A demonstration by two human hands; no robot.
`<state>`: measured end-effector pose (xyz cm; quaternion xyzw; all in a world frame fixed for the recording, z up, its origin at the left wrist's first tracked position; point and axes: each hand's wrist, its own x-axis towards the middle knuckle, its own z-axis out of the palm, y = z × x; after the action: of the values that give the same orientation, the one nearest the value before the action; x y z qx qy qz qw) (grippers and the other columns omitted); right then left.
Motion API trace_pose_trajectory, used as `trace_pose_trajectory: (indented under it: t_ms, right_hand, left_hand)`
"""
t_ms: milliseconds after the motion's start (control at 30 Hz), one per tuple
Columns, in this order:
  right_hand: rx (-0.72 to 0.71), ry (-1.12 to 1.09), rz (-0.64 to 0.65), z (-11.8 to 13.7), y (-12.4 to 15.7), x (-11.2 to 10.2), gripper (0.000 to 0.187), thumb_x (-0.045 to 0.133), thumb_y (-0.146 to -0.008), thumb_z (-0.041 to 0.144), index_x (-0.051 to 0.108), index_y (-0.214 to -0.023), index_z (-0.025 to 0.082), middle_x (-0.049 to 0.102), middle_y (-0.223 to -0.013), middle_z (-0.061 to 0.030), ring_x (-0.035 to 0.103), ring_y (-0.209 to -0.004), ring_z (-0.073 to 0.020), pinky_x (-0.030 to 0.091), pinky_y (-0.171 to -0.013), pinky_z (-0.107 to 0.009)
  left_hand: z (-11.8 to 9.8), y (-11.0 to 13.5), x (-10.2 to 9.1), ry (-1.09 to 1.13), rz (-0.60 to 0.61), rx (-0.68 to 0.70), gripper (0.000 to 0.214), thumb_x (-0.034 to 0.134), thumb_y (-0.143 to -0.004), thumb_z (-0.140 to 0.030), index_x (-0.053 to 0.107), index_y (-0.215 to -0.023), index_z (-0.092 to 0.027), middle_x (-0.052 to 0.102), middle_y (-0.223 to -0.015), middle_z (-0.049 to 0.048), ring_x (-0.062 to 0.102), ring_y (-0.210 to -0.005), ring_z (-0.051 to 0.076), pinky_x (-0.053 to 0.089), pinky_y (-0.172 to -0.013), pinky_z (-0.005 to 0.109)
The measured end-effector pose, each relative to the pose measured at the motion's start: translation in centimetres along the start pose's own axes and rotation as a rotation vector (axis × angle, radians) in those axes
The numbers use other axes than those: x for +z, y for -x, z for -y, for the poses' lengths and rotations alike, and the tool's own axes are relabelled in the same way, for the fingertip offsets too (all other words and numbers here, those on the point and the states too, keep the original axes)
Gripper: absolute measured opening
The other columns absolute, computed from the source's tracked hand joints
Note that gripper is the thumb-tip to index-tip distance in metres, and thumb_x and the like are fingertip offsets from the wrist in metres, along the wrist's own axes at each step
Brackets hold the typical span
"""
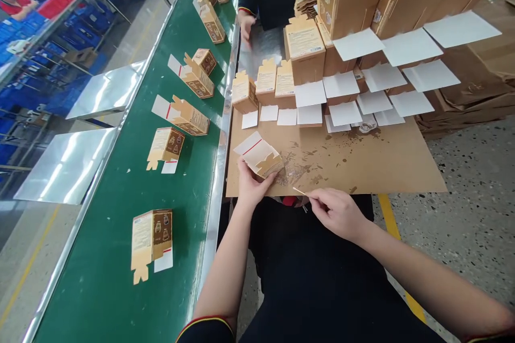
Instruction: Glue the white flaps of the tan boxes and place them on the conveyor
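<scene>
My left hand (251, 188) is closed around the lower side of a small cardboard box (263, 159), tilted just above the near left part of the work table. Its white flap with a red strip stands open to the upper left. My right hand (337, 213) pinches a thin pale stick (299, 191) near the table's front edge; it looks like a cotton swab, and its tip points left, apart from the box. Brown scraps and a patch of clear film (293, 171) lie on the table's cardboard cover (386, 161), right of the box.
Several boxes with white flaps stand stacked along the table's far side, such as a tall box (308, 53). On my left runs a green conveyor belt (108, 236) carrying several open boxes. A co-worker's hand (246, 25) is across the table.
</scene>
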<state>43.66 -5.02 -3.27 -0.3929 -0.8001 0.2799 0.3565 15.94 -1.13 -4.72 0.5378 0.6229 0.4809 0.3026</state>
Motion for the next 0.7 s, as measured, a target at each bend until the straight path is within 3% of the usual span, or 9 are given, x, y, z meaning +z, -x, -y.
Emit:
trace_pose_trajectory:
  t_ms: [200, 267, 367, 500, 600, 700]
  right_hand:
    - [0.045, -0.097, 0.046, 1.3, -0.5, -0.1, 0.026, 0.054, -0.109, 0.020, 0.078, -0.098, 0.024, 0.066, -0.066, 0.0013, 0.060, -0.056, -0.0150, 0.054, -0.062, -0.029]
    - [0.070, -0.131, 0.063, 1.5, -0.9, 0.0, 0.026, 0.056, -0.108, 0.023, 0.079, -0.098, 0.025, 0.066, -0.065, 0.0016, 0.059, -0.054, -0.0149, 0.055, -0.060, -0.029]
    - [0.117, -0.160, 0.017, 1.3, -0.9, -0.7, 0.025, 0.060, -0.108, 0.029, 0.081, -0.095, 0.026, 0.063, -0.063, 0.0023, 0.058, -0.052, -0.0144, 0.053, -0.056, -0.028]
    - [0.160, -0.168, -0.060, 0.4, -0.7, -1.8, 0.024, 0.064, -0.106, 0.032, 0.081, -0.090, 0.026, 0.059, -0.060, 0.0026, 0.057, -0.050, -0.0141, 0.052, -0.053, -0.027]
    - [0.174, -0.175, -0.088, 0.2, -1.2, -2.0, 0.024, 0.066, -0.106, 0.036, 0.081, -0.091, 0.026, 0.058, -0.060, 0.0022, 0.055, -0.050, -0.0147, 0.050, -0.050, -0.028]
    - [0.187, -0.175, -0.094, 0.1, -1.5, -2.3, 0.025, 0.068, -0.106, 0.040, 0.082, -0.090, 0.027, 0.060, -0.061, 0.0011, 0.056, -0.051, -0.0156, 0.052, -0.052, -0.030]
  left_hand:
    - [0.4, -0.1, 1.6, 0.014, 0.014, 0.034, 0.076, 0.096, -0.081, -0.039, 0.048, -0.138, -0.027, 0.071, -0.134, 0.0122, 0.075, -0.130, 0.033, 0.061, -0.114, 0.051]
    - [0.4, -0.1, 1.1, 0.021, -0.012, 0.039, 0.079, 0.099, -0.078, -0.039, 0.049, -0.137, -0.028, 0.072, -0.134, 0.0121, 0.076, -0.130, 0.033, 0.062, -0.113, 0.050]
    - [1.0, -0.2, -2.6, 0.010, -0.229, -0.009, 0.082, 0.100, -0.077, -0.044, 0.046, -0.137, -0.028, 0.073, -0.136, 0.0119, 0.077, -0.129, 0.032, 0.063, -0.112, 0.048]
    - [2.9, -0.5, -10.8, 0.008, -0.571, -0.085, 0.084, 0.100, -0.077, -0.041, 0.040, -0.135, -0.029, 0.072, -0.140, 0.0140, 0.077, -0.130, 0.029, 0.062, -0.116, 0.049]
    - [4.4, -1.2, -15.0, -0.084, -0.604, -0.226, 0.085, 0.099, -0.076, -0.036, 0.039, -0.136, -0.028, 0.073, -0.136, 0.0142, 0.078, -0.127, 0.029, 0.061, -0.118, 0.053]
    - [4.8, -1.4, -15.9, -0.167, -0.600, -0.300, 0.093, 0.098, -0.077, -0.031, 0.036, -0.147, -0.025, 0.071, -0.143, 0.0185, 0.074, -0.137, 0.033, 0.056, -0.124, 0.057]
